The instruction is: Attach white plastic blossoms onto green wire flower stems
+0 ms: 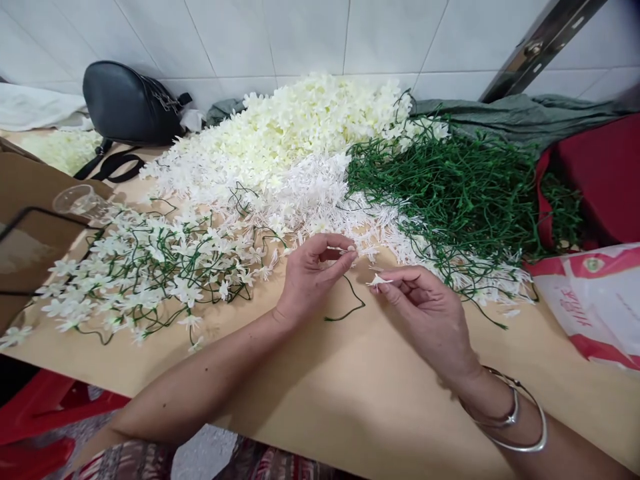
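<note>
My left hand (317, 270) is closed in a pinch, a small white flower part (350, 250) at its fingertips. A short way to the right, my right hand (427, 313) pinches a small white artificial flower piece (379, 281) between thumb and forefinger. The two hands are apart, just above the table. One bent green plastic stem (356, 308) shows below and between them; I cannot tell whether it touches my left hand. Beyond my fingers lies a heap of thin white flower pieces (320, 187).
Cream petals (310, 120) are piled against the tiled wall. Green stems (460, 180) form a heap at right, beside a red bag (600, 173) and a red-and-white plastic bag (595, 300). Assembled flowers (185, 290) lie at left, near a clear cup (83, 200), cardboard box (35, 193) and black bag (127, 103).
</note>
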Available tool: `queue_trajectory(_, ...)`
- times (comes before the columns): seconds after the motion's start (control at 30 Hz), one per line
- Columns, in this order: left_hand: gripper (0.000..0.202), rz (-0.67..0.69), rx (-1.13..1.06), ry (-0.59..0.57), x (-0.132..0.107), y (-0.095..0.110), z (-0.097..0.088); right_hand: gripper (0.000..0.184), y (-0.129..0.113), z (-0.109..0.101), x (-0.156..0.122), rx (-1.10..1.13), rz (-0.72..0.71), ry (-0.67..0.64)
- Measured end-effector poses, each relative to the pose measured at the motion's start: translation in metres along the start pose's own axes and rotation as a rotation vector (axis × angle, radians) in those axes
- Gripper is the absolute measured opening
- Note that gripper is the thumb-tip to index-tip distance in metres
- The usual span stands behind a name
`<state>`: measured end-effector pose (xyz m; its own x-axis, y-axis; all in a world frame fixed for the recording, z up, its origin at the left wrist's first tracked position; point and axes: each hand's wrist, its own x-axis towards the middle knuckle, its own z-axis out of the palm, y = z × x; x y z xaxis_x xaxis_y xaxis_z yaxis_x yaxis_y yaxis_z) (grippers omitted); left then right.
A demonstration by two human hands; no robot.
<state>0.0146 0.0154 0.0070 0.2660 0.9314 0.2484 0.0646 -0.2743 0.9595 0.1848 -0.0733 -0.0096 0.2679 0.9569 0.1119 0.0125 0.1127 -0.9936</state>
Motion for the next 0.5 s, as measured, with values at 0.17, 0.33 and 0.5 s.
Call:
queue_trajectory(0.17,0.012,0.053,0.183,0.051,0.004,-0.001,-0.004,0.008,-0.005,-0.007,0.006,-0.056,-0.04,0.069)
queue_trajectory(0.33,0.019,0.251,0.524,0.205,0.011,-0.004,-0.017,0.013,-0.01,-0.012,0.009,-0.076,-0.046,0.076)
queue_trajectory(0.5,0.033,0.408,0.706,0.156,0.01,0.006,-0.021,0.015,-0.011,-0.008,0.003,-0.074,-0.016,0.056)
